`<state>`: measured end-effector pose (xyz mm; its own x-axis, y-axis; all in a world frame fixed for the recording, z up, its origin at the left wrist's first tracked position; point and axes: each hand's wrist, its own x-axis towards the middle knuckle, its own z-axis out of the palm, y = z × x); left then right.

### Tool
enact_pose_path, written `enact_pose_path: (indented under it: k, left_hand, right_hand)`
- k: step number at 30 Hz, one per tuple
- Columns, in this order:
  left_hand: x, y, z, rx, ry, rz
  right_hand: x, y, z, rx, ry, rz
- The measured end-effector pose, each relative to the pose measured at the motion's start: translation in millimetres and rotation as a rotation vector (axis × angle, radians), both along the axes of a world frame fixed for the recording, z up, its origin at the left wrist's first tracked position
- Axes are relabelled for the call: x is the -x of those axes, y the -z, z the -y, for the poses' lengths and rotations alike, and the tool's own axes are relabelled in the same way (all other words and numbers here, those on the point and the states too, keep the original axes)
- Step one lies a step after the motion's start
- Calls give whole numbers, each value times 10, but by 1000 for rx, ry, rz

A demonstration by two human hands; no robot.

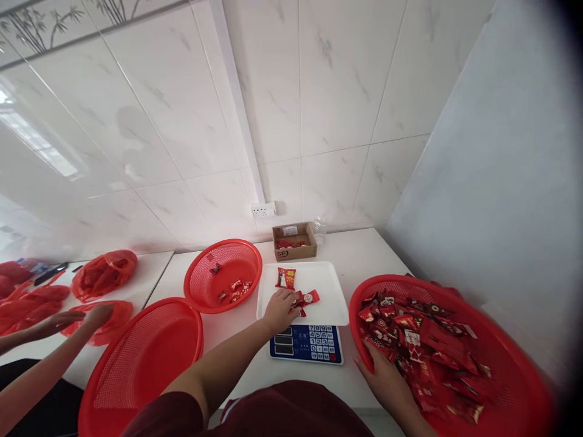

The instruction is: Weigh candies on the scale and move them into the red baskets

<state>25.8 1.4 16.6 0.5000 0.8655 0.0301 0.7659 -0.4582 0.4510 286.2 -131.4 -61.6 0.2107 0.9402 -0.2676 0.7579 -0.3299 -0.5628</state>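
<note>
My left hand is over the white tray of a digital scale, fingers curled down onto several red-wrapped candy packets; its fingertips are partly hidden. Another red and yellow packet lies just above it on the tray. At the right, my right hand grips the near left rim of a large red plastic basket. Many red and dark wrapped packets are heaped in that basket.
Left of the scale stands a red basket with a few packets, and nearer me another red basket. A cardboard box sits behind the tray. At far left, another person's hands touch red plastic bags.
</note>
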Motion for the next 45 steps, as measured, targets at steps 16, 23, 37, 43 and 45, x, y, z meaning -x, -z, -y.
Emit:
enact_pose_path:
  k: [16, 23, 37, 43, 45]
  left_hand:
    - [-309, 146, -434, 118, -149, -239]
    - [-69, 195, -266, 78, 40, -209]
    - [-44, 288, -154, -62, 49, -169]
    - [84, 289, 413, -113, 80, -94]
    - [174, 345, 618, -120, 61, -94]
  right_hand:
    - [-29, 94, -11, -62, -10, -11]
    - [-44, 134, -13, -89, -19, 9]
    - [-80, 189, -34, -119, 0, -58]
    - [-80, 182, -25, -81, -5, -45]
    - [-92, 199, -24, -71, -11, -25]
